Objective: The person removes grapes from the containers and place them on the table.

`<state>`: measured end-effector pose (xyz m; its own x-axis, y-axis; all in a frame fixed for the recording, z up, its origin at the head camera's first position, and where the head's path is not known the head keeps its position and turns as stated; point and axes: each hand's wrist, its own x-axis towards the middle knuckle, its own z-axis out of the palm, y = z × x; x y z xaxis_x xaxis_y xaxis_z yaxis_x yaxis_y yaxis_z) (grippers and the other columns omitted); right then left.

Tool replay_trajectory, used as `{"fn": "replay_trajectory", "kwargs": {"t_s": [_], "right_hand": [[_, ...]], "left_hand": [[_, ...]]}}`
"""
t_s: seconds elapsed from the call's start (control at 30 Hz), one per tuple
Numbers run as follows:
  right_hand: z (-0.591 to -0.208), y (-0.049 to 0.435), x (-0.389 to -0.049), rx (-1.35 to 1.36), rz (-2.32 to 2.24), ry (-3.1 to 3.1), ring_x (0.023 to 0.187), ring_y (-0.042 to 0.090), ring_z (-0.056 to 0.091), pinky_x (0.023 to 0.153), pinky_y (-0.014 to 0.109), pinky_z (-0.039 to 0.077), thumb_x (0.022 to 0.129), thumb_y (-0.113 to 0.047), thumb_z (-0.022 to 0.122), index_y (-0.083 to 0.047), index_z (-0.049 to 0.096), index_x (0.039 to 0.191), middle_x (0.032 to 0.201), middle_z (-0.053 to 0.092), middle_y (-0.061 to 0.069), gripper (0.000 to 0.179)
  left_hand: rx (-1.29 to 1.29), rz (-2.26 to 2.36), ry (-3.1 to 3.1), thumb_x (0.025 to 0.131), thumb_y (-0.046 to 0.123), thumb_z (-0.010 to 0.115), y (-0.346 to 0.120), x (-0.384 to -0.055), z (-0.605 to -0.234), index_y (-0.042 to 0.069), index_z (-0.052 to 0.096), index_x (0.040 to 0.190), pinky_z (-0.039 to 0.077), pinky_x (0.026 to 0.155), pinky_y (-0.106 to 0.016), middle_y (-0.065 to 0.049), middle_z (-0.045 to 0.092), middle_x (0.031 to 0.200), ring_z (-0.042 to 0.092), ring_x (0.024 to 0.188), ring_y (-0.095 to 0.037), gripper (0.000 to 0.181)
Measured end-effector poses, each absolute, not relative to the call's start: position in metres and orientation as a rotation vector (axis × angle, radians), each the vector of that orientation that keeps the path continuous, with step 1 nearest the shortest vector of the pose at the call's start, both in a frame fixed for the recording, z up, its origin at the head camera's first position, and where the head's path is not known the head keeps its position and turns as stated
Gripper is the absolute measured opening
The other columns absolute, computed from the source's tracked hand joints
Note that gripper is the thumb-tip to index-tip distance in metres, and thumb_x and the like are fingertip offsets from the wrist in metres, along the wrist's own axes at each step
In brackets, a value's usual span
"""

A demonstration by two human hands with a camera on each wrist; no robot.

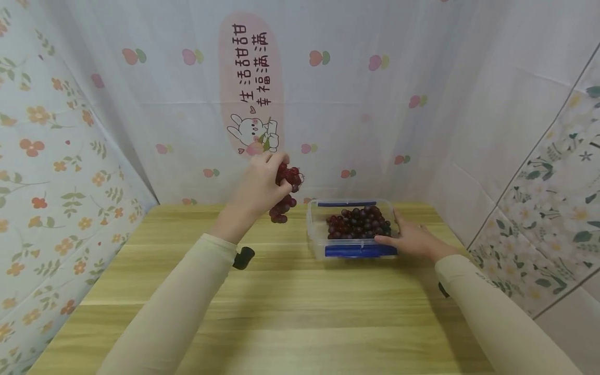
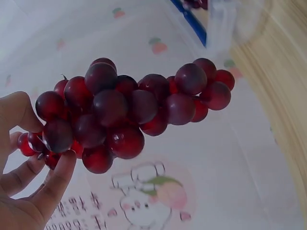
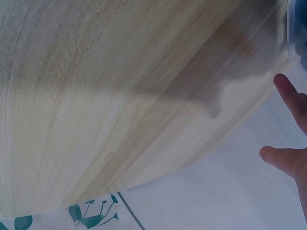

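Behind the plastic box (image 1: 315, 229) hangs a white curtain (image 1: 347, 104) printed with small hearts or fruit; a rabbit drawing (image 1: 255, 130) and lines of lettering are up to the box's left; an orange-flowered cloth (image 1: 42, 130) closes off the space far to the box's left, a white-flowered one (image 1: 546, 208) the space to its right; under the box spreads the wooden table (image 1: 281, 317). The box's left wall stands between the grapes inside and the bunch of red grapes (image 2: 110, 108), which hangs in the air just left of the box, above table level.

The box is clear, open-topped, with a blue strip (image 1: 361, 251) on its near side and another along its far one; dark grapes (image 1: 358, 224) lie in it, mostly toward its right.

Left of the box, the left hand (image 1: 264, 182) pinches the bunch by one end; at the box's right end, the right hand (image 1: 412, 240) touches it with outstretched fingers, thumb at the near rim.
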<state>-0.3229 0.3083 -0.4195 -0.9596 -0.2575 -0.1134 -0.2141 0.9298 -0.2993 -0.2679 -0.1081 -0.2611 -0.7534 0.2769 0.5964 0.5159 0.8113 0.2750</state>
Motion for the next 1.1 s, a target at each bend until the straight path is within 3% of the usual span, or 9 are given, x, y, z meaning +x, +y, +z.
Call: {"fn": "replay_trajectory", "kwargs": {"t_s": [0.17, 0.37, 0.5, 0.67, 0.83, 1.1], "right_hand": [[-0.419, 0.309, -0.324, -0.353, -0.446, 2.926, 0.151, 0.056, 0.038, 0.119, 0.085, 0.011, 0.095, -0.083, 0.05, 0.002, -0.011, 0.168, 0.168, 0.029, 0.034, 0.127], [-0.417, 0.308, -0.324, -0.361, -0.463, 2.908, 0.153, 0.056, 0.035, 0.12, 0.084, 0.01, 0.095, -0.084, 0.049, 0.001, -0.013, 0.168, 0.169, 0.028, 0.034, 0.127], [-0.417, 0.308, -0.323, -0.371, -0.489, 2.897, 0.15, 0.055, 0.041, 0.121, 0.082, 0.018, 0.094, -0.084, 0.05, 0.0, -0.014, 0.168, 0.168, 0.031, 0.034, 0.129], [-0.417, 0.309, -0.322, -0.366, -0.512, 2.896, 0.147, 0.057, 0.044, 0.118, 0.077, 0.033, 0.094, -0.084, 0.052, -0.001, -0.015, 0.168, 0.172, 0.02, 0.034, 0.13], [-0.418, 0.309, -0.323, -0.368, -0.52, 2.895, 0.147, 0.058, 0.043, 0.117, 0.075, 0.036, 0.094, -0.084, 0.052, -0.001, -0.014, 0.168, 0.174, 0.015, 0.032, 0.13], [-0.42, 0.31, -0.322, -0.371, -0.514, 2.904, 0.14, 0.058, 0.052, 0.112, 0.07, 0.045, 0.094, -0.084, 0.052, -0.002, -0.012, 0.169, 0.173, 0.019, 0.033, 0.128]], "left_hand": [[-0.557, -0.568, -2.446, 0.088, 0.004, 0.069, -0.136, -0.267, -0.261, 0.003, 0.064, 0.122, 0.056, 0.075, -0.039, -0.016, 0.067, 0.11, 0.06, 0.092, -0.031, 0.035], [-0.482, -0.576, -2.47, 0.086, 0.003, 0.069, -0.172, -0.26, -0.265, 0.002, 0.064, 0.121, 0.054, 0.086, -0.05, -0.02, 0.067, 0.108, 0.06, 0.1, -0.038, 0.035], [-0.418, -0.56, -2.501, 0.086, 0.002, 0.069, -0.196, -0.252, -0.268, 0.0, 0.064, 0.12, 0.055, 0.089, -0.053, -0.022, 0.068, 0.111, 0.06, 0.103, -0.04, 0.034], [-0.375, -0.545, -2.53, 0.086, 0.003, 0.068, -0.224, -0.243, -0.277, -0.001, 0.064, 0.122, 0.055, 0.092, -0.059, -0.027, 0.068, 0.117, 0.061, 0.108, -0.046, 0.036], [-0.313, -0.49, -2.583, 0.087, 0.005, 0.069, -0.253, -0.235, -0.29, -0.001, 0.063, 0.123, 0.053, 0.089, -0.061, -0.029, 0.068, 0.112, 0.061, 0.104, -0.047, 0.037], [-0.21, -0.499, -2.701, 0.088, 0.007, 0.07, -0.301, -0.239, -0.317, -0.004, 0.059, 0.124, 0.05, 0.083, -0.06, -0.032, 0.064, 0.113, 0.059, 0.099, -0.046, 0.039]]}}
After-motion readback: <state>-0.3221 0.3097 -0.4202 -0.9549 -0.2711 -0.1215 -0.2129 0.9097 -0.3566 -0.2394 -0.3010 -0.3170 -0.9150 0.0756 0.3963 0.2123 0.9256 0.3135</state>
